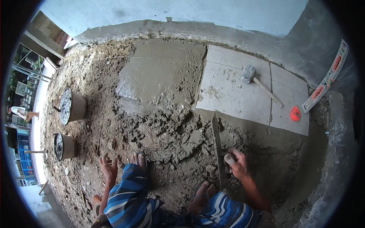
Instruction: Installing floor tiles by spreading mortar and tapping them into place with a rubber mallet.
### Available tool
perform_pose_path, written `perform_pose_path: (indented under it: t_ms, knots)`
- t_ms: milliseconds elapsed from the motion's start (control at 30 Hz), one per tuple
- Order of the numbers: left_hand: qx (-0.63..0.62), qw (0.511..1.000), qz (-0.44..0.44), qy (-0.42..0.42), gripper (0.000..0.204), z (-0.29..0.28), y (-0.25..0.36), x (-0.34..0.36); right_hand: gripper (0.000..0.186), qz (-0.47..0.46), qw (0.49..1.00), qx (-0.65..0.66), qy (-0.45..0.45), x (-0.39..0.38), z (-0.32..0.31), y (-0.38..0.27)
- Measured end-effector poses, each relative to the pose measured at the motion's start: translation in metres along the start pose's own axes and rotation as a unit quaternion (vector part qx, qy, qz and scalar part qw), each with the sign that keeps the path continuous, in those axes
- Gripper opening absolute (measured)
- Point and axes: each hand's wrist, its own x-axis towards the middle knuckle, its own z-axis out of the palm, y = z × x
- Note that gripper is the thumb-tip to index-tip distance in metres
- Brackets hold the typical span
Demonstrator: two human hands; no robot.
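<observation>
The right hand (238,165) is closed around the handle of a trowel (217,140), whose long narrow blade stands between the person's right foot (204,190) and the near edge of the large tile (228,89). The far tip is just beside that edge; whether they touch I cannot tell. Under and around the blade lies rough, lumpy mortar (175,136). The left hand (109,169) is empty, its fingers apart and loosely bent, near the left foot (138,161) and over the dirt; contact with the ground cannot be made out.

Farther off, left of the large tile, is a smoothed patch of wet mortar (163,70) reaching toward the wall (190,13). A second tile (289,100) adjoins the large one on the right. A mallet (249,74) lies with its head on the large tile and its handle across the joint. On the right tile sits a red tape measure (295,113), near the lower end of a level (329,78). Two buckets (78,106) (69,147) stand on the left, and another person (22,112) is beyond them
</observation>
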Motion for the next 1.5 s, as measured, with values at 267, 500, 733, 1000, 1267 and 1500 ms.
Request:
perform_pose_path:
  t_ms: [267, 500, 733, 1000, 1267, 1500]
  knots:
    - [0.067, 0.993, -0.065, 0.067, 0.064, 0.010, -0.088, -0.079, 0.044, -0.152, 0.977, -0.110, -0.106, 0.055, 0.060, 0.013]
    - [0.022, 0.994, -0.092, -0.050, 0.083, -0.015, -0.057, -0.096, 0.039, -0.085, 0.947, -0.311, -0.002, -0.019, 0.003, 0.076]
    - [0.035, 0.989, -0.010, -0.144, 0.083, -0.055, -0.022, -0.075, 0.031, 0.016, 0.931, -0.353, 0.095, -0.070, -0.028, 0.154]
    - [-0.048, 0.996, -0.043, 0.058, 0.057, -0.220, -0.092, -0.066, 0.033, 0.042, 0.904, -0.423, 0.043, -0.029, -0.010, 0.146]
    - [0.011, 0.958, -0.267, -0.101, 0.053, -0.216, -0.084, -0.201, 0.038, -0.086, 0.850, -0.506, -0.119, 0.061, 0.072, 0.052]
    - [-0.125, 0.959, -0.249, 0.060, 0.058, -0.201, -0.153, -0.233, 0.032, -0.290, 0.713, -0.595, -0.233, 0.110, 0.252, -0.077]
